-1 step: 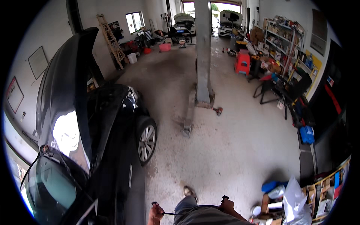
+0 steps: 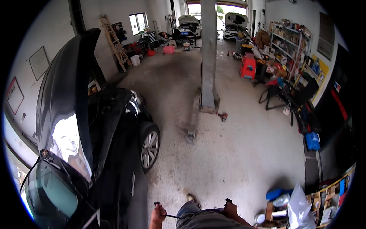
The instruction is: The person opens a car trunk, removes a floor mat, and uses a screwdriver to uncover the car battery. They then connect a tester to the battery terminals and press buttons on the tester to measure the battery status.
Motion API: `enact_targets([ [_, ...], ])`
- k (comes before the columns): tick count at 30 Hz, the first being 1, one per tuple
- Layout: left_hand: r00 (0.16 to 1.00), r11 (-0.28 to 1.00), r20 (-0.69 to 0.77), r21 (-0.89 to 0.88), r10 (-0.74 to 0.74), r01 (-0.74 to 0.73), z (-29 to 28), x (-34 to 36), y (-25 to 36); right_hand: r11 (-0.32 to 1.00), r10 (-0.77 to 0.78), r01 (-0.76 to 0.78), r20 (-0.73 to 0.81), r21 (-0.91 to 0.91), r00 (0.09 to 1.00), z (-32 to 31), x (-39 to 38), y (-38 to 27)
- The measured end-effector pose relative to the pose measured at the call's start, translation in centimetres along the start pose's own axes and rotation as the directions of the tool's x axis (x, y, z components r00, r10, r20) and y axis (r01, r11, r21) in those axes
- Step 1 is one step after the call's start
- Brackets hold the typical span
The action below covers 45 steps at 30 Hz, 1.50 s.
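Observation:
My left hand [image 2: 158, 213] is closed at the lower edge, beside the black car. It grips a black rod-like tool [image 2: 175, 217]; its dark end pokes out above the fist and a thin shaft runs right across my front. My right hand [image 2: 231, 209] is closed too, on my right side, around a small black object [image 2: 228, 200] whose blunt top sticks up above the fingers. Most of that object is hidden in the fist, so its kind is unclear. To the left stands the black car [image 2: 114, 160] with its hood [image 2: 63, 99] raised.
Ahead rises a grey lift post [image 2: 208, 57], with a lift arm [image 2: 193, 122] low on the floor. Boxes and a plastic bag [image 2: 299, 206] crowd the lower right. Further off are a folding chair [image 2: 293, 91], red stools [image 2: 248, 68], loaded shelves [image 2: 286, 42] and a wooden ladder [image 2: 113, 42].
The view has shifted slightly, so the room sits a little further right and lower. My left hand appears marginally higher. Both hands keep their grip.

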<state>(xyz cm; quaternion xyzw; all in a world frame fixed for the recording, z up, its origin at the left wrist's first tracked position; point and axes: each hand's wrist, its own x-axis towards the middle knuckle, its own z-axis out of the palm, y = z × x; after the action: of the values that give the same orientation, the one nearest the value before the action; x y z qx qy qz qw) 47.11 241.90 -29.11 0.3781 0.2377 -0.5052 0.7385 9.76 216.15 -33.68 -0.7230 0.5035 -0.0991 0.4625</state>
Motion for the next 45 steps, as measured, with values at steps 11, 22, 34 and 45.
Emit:
enact_targets([
  [11, 0.947, 0.683, 0.275, 0.661, 0.167, -0.312, 41.6, 20.3, 33.6, 0.565, 0.179, -0.194, 0.11, 0.802, 0.978, -2.2, 39.6, -32.3],
  [22, 0.807, 0.755, 0.094, 0.305, 0.583, -0.581, 57.9, 36.8, 61.1, 0.882, -0.418, 0.469, 0.541, 0.05, 0.73, 3.8, 87.6, -69.7],
  [34, 0.801, 0.723, 0.227, 0.347, 0.553, -0.597, 83.3, 75.9, 94.2, 0.322, -0.069, 0.685, 0.705, -0.653, 0.705, 6.8, 141.3, -68.5],
  [45, 0.766, 0.479, -0.093, 0.826, 0.635, -0.296, 91.1, 119.3, 118.2, 0.617, 0.784, -0.748, 0.28, -0.245, 0.555, 7.2, 167.3, -76.3],
])
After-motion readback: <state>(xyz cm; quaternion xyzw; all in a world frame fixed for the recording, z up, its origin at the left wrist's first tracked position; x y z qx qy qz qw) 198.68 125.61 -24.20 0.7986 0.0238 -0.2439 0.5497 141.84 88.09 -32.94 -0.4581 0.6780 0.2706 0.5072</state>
